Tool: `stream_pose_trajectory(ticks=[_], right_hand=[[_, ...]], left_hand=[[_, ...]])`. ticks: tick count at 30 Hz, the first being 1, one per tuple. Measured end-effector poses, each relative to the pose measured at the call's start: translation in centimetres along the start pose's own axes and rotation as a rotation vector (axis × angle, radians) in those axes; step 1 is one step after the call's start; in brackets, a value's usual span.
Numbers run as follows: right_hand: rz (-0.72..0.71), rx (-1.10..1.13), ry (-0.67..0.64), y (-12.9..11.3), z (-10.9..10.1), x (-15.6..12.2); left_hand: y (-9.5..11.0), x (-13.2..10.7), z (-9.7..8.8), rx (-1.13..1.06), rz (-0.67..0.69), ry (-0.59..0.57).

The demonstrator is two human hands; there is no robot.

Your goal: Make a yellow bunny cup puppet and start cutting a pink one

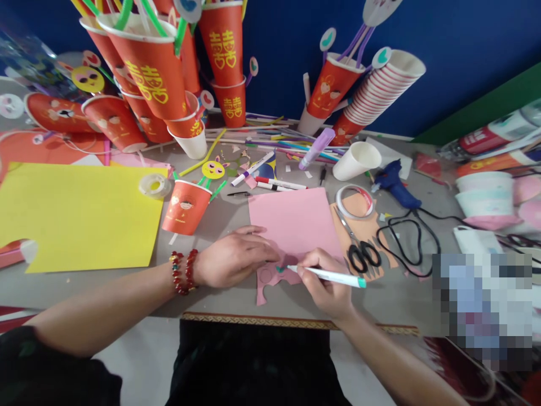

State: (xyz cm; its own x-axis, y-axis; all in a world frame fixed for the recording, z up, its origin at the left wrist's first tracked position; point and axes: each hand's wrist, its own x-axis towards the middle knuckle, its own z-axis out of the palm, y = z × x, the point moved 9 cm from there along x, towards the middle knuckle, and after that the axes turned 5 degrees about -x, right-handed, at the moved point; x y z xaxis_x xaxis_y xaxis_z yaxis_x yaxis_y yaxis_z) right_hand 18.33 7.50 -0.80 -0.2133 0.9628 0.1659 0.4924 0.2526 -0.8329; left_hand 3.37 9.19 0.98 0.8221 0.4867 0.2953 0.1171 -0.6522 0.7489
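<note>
A pink paper sheet (296, 223) lies on the grey table (228, 217) in front of me, its near edge cut into shapes. My left hand (234, 259), with a red bead bracelet on the wrist, rests on the sheet's near left corner with its fingers lying flat, pressing a small round thing I cannot make out onto the paper. My right hand (323, 282) pinches a white marker with a green cap (329, 275); its tip touches the pink paper beside my left fingertips.
Black scissors (359, 248) lie on orange paper to the right, by a tape roll (354, 202) and a blue glue gun (395, 183) with a black cord. A yellow sheet (80, 217) is at left. Red paper cups (186, 207), straws and markers crowd the back.
</note>
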Motion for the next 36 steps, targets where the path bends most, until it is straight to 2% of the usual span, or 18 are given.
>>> stream_pose_trajectory(ticks=[7,11,14,18,23,27,31,36], right_hand=[[0.113,0.073,0.006,1.4,0.1,-0.2],[0.181,0.136,0.017,1.6,0.2,-0.1],[0.203,0.188,0.05,1.4,-0.2,0.1],[0.184,0.25,0.091,1.1,-0.7,0.3],[0.107,0.248,0.194,0.9,-1.8,-0.5],[-0.006,0.22,0.301,0.4,-2.6,-1.5],[0.035,0.25,0.317,0.8,-2.8,-1.2],[0.112,0.384,0.195,0.4,-2.4,1.1]], left_hand=[[0.0,-0.1,0.0,-0.021,0.01,0.009],[-0.6,-0.6,-1.3,-0.045,-0.013,0.131],[-1.9,-1.0,-2.2,-0.079,-0.134,0.212],[-3.3,-1.2,-2.3,-0.091,-0.29,0.224],[-3.4,-1.2,-2.1,-0.119,-0.35,0.227],[-3.5,-1.6,-2.6,-0.173,-0.405,0.333],[-3.4,-2.0,-3.6,-0.121,-0.372,0.469],[-2.3,-1.1,-3.9,-0.029,-0.284,0.433]])
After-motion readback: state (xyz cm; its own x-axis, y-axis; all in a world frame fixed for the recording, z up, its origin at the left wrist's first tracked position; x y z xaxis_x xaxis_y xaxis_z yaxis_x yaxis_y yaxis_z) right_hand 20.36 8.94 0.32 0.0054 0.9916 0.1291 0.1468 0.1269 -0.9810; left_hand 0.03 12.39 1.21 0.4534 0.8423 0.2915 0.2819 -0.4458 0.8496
